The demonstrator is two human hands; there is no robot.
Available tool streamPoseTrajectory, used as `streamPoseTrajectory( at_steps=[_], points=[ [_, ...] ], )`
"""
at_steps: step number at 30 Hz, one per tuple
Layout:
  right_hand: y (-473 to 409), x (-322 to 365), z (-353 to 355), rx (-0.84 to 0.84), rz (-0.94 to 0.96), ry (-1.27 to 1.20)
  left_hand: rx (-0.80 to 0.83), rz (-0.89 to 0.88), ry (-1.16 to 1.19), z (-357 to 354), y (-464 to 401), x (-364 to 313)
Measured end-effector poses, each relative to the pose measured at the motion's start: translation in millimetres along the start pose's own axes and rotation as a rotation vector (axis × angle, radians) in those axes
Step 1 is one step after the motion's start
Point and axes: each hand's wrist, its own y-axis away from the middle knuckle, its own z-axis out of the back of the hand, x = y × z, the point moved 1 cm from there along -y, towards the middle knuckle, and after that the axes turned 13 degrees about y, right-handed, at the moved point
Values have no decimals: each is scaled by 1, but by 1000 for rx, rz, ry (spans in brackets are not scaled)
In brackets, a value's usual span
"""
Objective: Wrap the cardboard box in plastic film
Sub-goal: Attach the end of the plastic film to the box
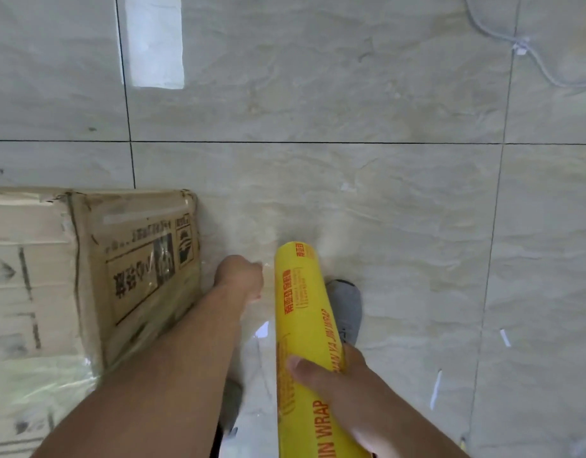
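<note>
The cardboard box (87, 276) sat on the floor at left, film already glinting on 2 faces (coverage unclear). The left hand (243, 277) pinched the film's edge; the right hand (331, 375) gripped the yellow roll (301, 325). More passes seemed needed.

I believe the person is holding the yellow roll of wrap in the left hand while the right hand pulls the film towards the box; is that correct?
Not quite: the hands are swapped. The head view shows the right hand holding the yellow roll, while the left hand, closed in a fist, pulls the film beside the box.
</note>
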Motion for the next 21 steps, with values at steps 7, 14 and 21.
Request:
streamPoseTrajectory(
  at_steps=[7, 14, 21],
  points=[
    [18, 9, 5, -15, 45, 194, 2, -300, 350, 24, 25, -74],
    [31, 34, -7, -30, -27, 256, 254, 310, 382, 31, 121, -10],
    [52, 38, -1, -4, -49, 104, 44, 98, 354, 41, 149, 0]
  ],
)
